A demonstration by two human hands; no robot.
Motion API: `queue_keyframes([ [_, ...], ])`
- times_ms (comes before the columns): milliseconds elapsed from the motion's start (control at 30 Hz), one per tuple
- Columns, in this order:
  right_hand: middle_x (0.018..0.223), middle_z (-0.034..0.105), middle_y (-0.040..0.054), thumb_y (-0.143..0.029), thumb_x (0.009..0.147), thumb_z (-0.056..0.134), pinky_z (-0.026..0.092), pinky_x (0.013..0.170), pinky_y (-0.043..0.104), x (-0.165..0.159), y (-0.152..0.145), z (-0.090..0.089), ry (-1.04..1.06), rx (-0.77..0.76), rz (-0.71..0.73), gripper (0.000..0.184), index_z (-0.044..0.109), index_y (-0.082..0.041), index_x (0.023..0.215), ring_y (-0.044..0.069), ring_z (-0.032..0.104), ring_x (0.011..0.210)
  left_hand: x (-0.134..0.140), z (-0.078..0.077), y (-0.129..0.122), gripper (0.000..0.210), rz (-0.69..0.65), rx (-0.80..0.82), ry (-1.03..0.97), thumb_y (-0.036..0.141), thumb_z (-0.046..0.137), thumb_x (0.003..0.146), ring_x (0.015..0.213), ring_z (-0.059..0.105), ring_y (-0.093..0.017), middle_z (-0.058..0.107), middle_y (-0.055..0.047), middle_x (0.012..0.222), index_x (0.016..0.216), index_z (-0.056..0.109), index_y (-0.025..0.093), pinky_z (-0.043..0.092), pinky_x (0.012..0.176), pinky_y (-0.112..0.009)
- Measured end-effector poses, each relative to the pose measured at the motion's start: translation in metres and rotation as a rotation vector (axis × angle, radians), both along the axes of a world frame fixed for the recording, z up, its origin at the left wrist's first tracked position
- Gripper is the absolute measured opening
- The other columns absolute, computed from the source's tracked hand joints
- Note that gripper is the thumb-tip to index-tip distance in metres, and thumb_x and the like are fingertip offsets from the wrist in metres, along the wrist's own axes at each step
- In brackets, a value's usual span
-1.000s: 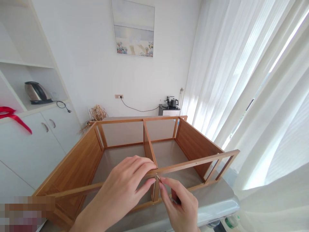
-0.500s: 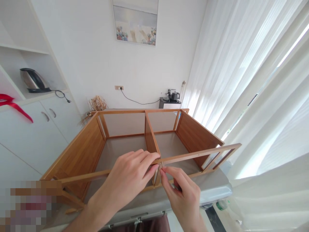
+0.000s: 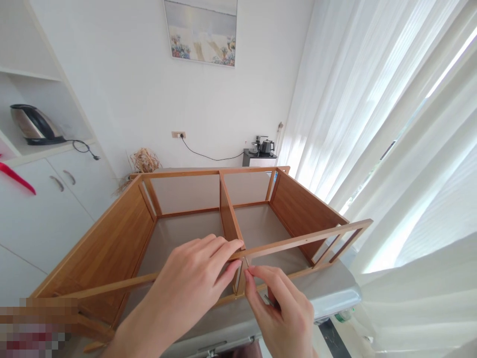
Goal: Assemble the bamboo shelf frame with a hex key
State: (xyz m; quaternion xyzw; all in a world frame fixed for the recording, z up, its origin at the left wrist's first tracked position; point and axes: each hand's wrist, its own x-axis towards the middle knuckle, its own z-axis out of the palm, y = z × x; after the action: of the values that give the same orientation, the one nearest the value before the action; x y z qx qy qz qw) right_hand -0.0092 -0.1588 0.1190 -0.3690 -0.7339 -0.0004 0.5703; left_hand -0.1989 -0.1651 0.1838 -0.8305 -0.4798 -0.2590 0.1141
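A wooden furniture frame [image 3: 100, 233] lies across the middle, with side panels and a middle divider [image 3: 229, 211]. My left hand [image 3: 190, 276] is closed around the near rail [image 3: 298, 242] where it meets the divider, index finger on top and thumb below. Just right of it, the thumb and index finger of my right hand [image 3: 283, 303] pinch a small thin metal rod [image 3: 247, 260], upright against the underside of the rail. Another slim metal piece [image 3: 267, 299] shows beneath the curled fingers of that hand; its kind is hard to make out.
The frame rests on a grey-covered surface [image 3: 335, 286]. White curtains [image 3: 421, 199] hang at the right. A kettle [image 3: 35, 124] stands in the left cabinet, and a coffee maker [image 3: 266, 145] on a small stand at the back. A blurred patch covers the lower left corner.
The view has turned slightly, so the background sits further left. My left hand keeps hold of the rail, and my right hand still pinches the rod, its fingertips slightly lower in view.
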Motion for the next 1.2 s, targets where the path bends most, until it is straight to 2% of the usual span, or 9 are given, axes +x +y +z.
queue_keyframes([
  [100, 0.089, 0.078, -0.002, -0.013, 0.098, 0.068, 0.053, 0.058, 0.017, 0.0, 0.003, -0.004, -0.002, -0.014, 0.01, 0.014, 0.069, -0.024, 0.106, 0.008, 0.073, 0.065, -0.001, 0.005, 0.003, 0.021, -0.013, 0.026, 0.057, 0.023, 0.054, 0.104, 0.076, 0.071, -0.021, 0.078, 0.0, 0.096, 0.12, 0.068, 0.025, 0.048, 0.067, -0.034],
  [267, 0.087, 0.08, -0.0028, -0.015, 0.098, 0.07, 0.054, 0.057, 0.017, -0.007, 0.008, -0.006, 0.009, -0.004, -0.039, 0.012, 0.071, -0.024, 0.106, 0.008, 0.072, 0.059, -0.002, 0.017, 0.012, 0.035, -0.057, 0.017, 0.057, 0.023, 0.04, 0.108, 0.063, 0.068, -0.019, 0.079, 0.001, 0.085, 0.108, 0.075, 0.027, 0.046, 0.059, -0.034],
  [367, 0.086, 0.08, -0.0019, -0.016, 0.098, 0.069, 0.055, 0.057, 0.017, -0.012, 0.008, -0.005, 0.049, -0.025, -0.076, 0.011, 0.072, -0.024, 0.105, 0.009, 0.075, 0.064, -0.005, 0.013, 0.018, 0.034, -0.087, 0.029, 0.033, 0.021, 0.041, 0.105, 0.063, 0.068, -0.02, 0.077, 0.0, 0.079, 0.103, 0.075, 0.027, 0.047, 0.058, -0.034],
  [533, 0.082, 0.078, -0.0016, -0.015, 0.097, 0.07, 0.052, 0.05, 0.018, -0.016, 0.011, -0.005, 0.07, -0.073, -0.082, 0.013, 0.071, -0.026, 0.103, 0.011, 0.073, 0.061, -0.009, -0.015, 0.019, 0.03, -0.082, 0.156, 0.014, 0.017, 0.053, 0.1, 0.074, 0.071, -0.021, 0.076, -0.002, 0.084, 0.122, 0.072, 0.025, 0.054, 0.068, -0.033],
  [633, 0.081, 0.078, -0.0023, -0.016, 0.096, 0.07, 0.052, 0.049, 0.02, -0.016, 0.012, -0.007, 0.076, -0.083, -0.078, 0.013, 0.071, -0.027, 0.102, 0.011, 0.071, 0.056, -0.009, -0.023, 0.017, 0.031, -0.065, 0.197, -0.046, 0.015, 0.056, 0.098, 0.079, 0.072, -0.02, 0.076, -0.003, 0.09, 0.124, 0.07, 0.025, 0.057, 0.077, -0.032],
  [767, 0.082, 0.078, -0.0024, -0.016, 0.095, 0.072, 0.055, 0.053, 0.021, -0.016, 0.011, -0.008, 0.097, -0.107, -0.081, 0.014, 0.072, -0.027, 0.103, 0.01, 0.066, 0.051, -0.006, -0.014, 0.018, 0.026, -0.086, 0.177, -0.045, 0.012, 0.05, 0.1, 0.091, 0.074, -0.021, 0.079, -0.005, 0.109, 0.115, 0.069, 0.022, 0.057, 0.082, -0.035],
  [867, 0.08, 0.077, -0.0033, -0.013, 0.094, 0.07, 0.05, 0.048, 0.021, -0.016, 0.01, -0.007, 0.114, -0.124, -0.061, 0.017, 0.072, -0.027, 0.103, 0.008, 0.058, 0.044, -0.003, -0.006, 0.023, 0.021, -0.139, 0.164, -0.044, 0.013, 0.048, 0.103, 0.1, 0.075, -0.021, 0.078, -0.005, 0.119, 0.109, 0.068, 0.019, 0.057, 0.085, -0.036],
  [1033, 0.078, 0.074, -0.0019, -0.012, 0.092, 0.071, 0.04, 0.042, 0.021, -0.019, 0.012, -0.006, 0.178, -0.131, -0.019, 0.016, 0.072, -0.026, 0.099, 0.007, 0.052, 0.045, -0.004, -0.004, 0.027, 0.023, -0.185, 0.092, -0.1, 0.016, 0.046, 0.106, 0.104, 0.075, -0.018, 0.081, 0.0, 0.113, 0.109, 0.069, 0.021, 0.058, 0.088, -0.033],
  [1200, 0.076, 0.071, -0.0008, -0.014, 0.093, 0.072, 0.031, 0.039, 0.023, -0.021, 0.011, -0.008, 0.25, -0.192, 0.016, 0.012, 0.072, -0.025, 0.098, 0.007, 0.04, 0.044, -0.006, -0.004, 0.025, 0.027, -0.178, 0.052, -0.105, 0.014, 0.047, 0.104, 0.106, 0.074, -0.02, 0.08, -0.001, 0.111, 0.114, 0.07, 0.023, 0.059, 0.089, -0.034],
])
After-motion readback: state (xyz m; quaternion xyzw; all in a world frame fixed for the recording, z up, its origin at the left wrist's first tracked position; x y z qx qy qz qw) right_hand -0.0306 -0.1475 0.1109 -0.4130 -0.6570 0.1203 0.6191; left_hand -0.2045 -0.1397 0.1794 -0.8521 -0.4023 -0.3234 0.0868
